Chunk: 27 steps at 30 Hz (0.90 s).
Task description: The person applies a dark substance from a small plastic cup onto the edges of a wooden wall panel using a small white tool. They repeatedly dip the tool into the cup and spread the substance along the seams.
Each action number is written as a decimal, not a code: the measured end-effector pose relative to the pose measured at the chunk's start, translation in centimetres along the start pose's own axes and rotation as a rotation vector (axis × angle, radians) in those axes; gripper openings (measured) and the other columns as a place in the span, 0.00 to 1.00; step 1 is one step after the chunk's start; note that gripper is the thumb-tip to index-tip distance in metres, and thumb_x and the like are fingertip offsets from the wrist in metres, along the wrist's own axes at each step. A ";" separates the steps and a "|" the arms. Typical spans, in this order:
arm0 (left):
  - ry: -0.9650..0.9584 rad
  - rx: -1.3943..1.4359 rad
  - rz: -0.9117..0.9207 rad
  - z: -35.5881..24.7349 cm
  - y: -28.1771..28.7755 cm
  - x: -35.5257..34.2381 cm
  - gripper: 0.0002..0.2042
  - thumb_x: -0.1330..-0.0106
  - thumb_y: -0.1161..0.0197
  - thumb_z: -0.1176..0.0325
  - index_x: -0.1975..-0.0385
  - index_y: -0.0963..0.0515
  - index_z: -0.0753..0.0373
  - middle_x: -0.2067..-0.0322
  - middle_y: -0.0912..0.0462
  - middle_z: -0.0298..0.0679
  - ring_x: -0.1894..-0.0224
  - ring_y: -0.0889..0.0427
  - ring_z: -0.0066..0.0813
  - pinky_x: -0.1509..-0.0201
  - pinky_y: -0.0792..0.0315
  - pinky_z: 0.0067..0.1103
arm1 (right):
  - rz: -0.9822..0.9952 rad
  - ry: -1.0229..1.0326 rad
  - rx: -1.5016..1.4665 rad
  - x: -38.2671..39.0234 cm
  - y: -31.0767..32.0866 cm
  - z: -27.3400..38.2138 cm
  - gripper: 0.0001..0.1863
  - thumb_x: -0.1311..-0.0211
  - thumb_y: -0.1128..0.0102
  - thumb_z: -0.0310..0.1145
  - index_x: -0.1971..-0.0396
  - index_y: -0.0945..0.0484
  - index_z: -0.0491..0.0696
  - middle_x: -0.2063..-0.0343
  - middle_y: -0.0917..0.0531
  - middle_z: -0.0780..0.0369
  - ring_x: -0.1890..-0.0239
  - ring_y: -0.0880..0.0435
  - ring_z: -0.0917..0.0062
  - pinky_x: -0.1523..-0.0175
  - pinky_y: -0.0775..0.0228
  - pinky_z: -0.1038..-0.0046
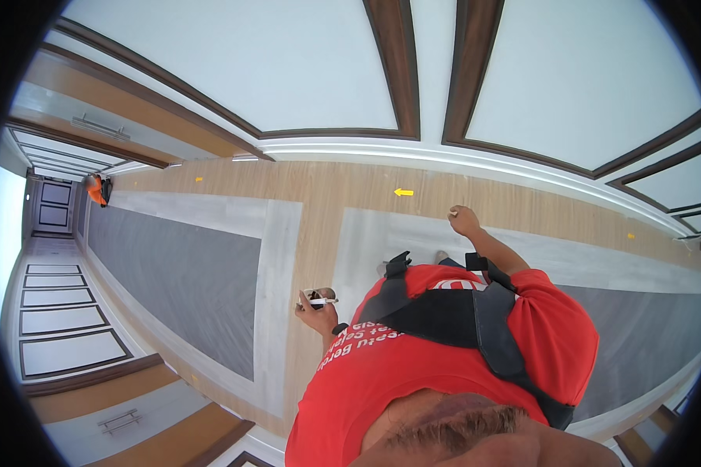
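Observation:
My left hand (317, 317) is out at my left side, fingers curled round a small dark object with a pale strip across it (317, 301). Its exact kind is too small to make out. A dark band circles that wrist. My right hand (465, 221) reaches forward over the wood-toned floor border, closed. Something small and pale seems to show at its fingertips, but I cannot tell what it is. Ahead of my right hand, a yellow arrow marker (403, 192) lies on the floor, apart from it.
White wall panels (327, 62) with dark brown frames rise in front. Doors with long metal handles (101, 126) stand on both sides of the corridor at left. A person in orange (95, 189) is far down it. Grey floor panels (187, 272) have pale borders.

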<state>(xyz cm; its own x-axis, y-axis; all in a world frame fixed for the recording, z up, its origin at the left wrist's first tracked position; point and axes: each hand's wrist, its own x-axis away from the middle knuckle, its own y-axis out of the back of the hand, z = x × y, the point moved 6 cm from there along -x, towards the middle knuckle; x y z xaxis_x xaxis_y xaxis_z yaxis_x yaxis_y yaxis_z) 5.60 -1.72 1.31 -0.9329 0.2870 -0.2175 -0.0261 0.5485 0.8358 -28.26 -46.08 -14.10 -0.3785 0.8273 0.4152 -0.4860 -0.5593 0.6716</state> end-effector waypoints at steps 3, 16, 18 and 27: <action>-0.026 0.044 0.006 -2.7 -1.5 2.6 0.35 0.40 0.26 0.60 0.32 0.29 0.63 0.44 0.34 0.63 0.42 0.28 0.62 0.38 0.30 0.44 | -0.035 0.059 0.114 1.2 2.8 -4.9 0.21 0.39 0.38 0.42 0.51 0.15 0.45 0.50 0.15 0.48 0.43 0.18 0.54 0.35 0.28 0.60; 0.033 -0.045 0.034 -4.3 2.0 9.8 0.38 0.47 0.25 0.71 0.31 0.30 0.59 0.43 0.34 0.62 0.42 0.28 0.62 0.37 0.32 0.43 | 0.203 -0.074 0.242 5.5 -0.2 -16.3 0.21 0.39 0.42 0.40 0.50 0.15 0.44 0.46 0.16 0.50 0.41 0.19 0.56 0.35 0.28 0.60; 0.035 -0.068 0.026 -4.1 2.3 10.7 0.38 0.46 0.25 0.69 0.31 0.30 0.60 0.42 0.34 0.62 0.41 0.29 0.62 0.36 0.32 0.43 | 0.182 -0.047 0.238 4.6 -0.4 -15.2 0.22 0.40 0.41 0.41 0.50 0.15 0.45 0.46 0.16 0.50 0.41 0.19 0.55 0.35 0.28 0.60; 0.168 -0.034 -0.065 -3.5 1.2 13.2 0.38 0.46 0.24 0.58 0.34 0.27 0.63 0.42 0.33 0.62 0.42 0.27 0.61 0.37 0.30 0.42 | 0.114 0.166 0.190 -2.3 1.3 -7.3 0.21 0.40 0.40 0.43 0.53 0.14 0.46 0.50 0.15 0.48 0.44 0.18 0.52 0.36 0.27 0.57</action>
<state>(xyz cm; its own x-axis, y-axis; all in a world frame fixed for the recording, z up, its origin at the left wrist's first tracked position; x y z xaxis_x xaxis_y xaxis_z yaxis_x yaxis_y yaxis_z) -7.98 -0.04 1.24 -0.9756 0.1155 -0.1865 -0.0974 0.5336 0.8401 -33.78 -49.11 -18.62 -0.5539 0.7307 0.3991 -0.2820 -0.6156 0.7359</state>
